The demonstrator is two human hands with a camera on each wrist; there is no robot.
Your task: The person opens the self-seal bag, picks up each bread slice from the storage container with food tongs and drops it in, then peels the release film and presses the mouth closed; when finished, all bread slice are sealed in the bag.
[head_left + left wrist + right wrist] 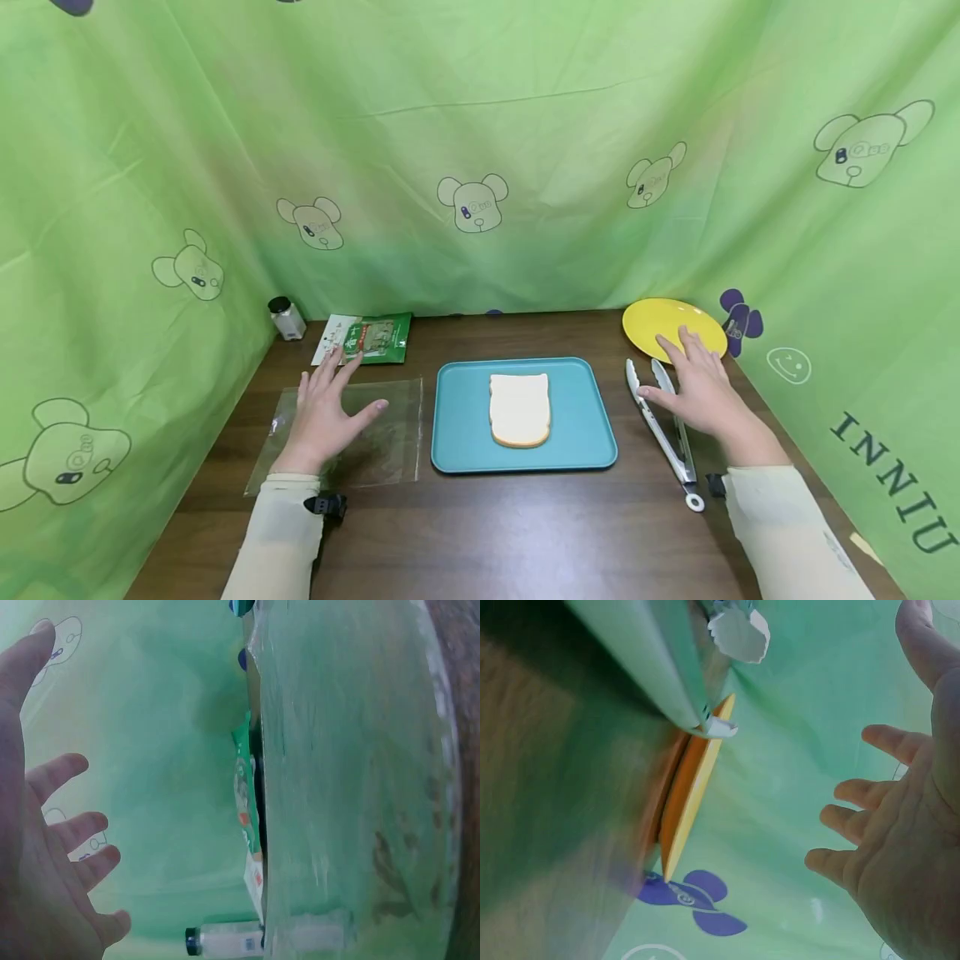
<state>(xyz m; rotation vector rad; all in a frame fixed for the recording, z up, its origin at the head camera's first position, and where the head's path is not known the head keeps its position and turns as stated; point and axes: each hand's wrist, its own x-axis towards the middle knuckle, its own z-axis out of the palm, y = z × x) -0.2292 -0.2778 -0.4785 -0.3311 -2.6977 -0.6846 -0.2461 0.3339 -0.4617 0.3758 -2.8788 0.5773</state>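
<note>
My left hand (324,423) hovers with spread fingers above a clear plastic sheet or bag (390,433) on the left of the table. Nothing is in its grasp. On the right, my right hand (701,392) is held over metal tongs (663,429), fingers apart and also holding nothing. The tongs lie with their arms spread, and their scalloped tip (739,636) shows in the right wrist view. Between the hands, a slice of bread (520,408) lies flat on a blue tray (457,450). A yellow plate (648,321) sits behind the tongs, partly hidden by the right fingers.
At the back left stand a small black-capped jar (288,320) and a green-and-white packet (386,340), the packet partly covered by left fingertips. A green patterned curtain (480,275) surrounds the brown table (517,533) at the back and both sides.
</note>
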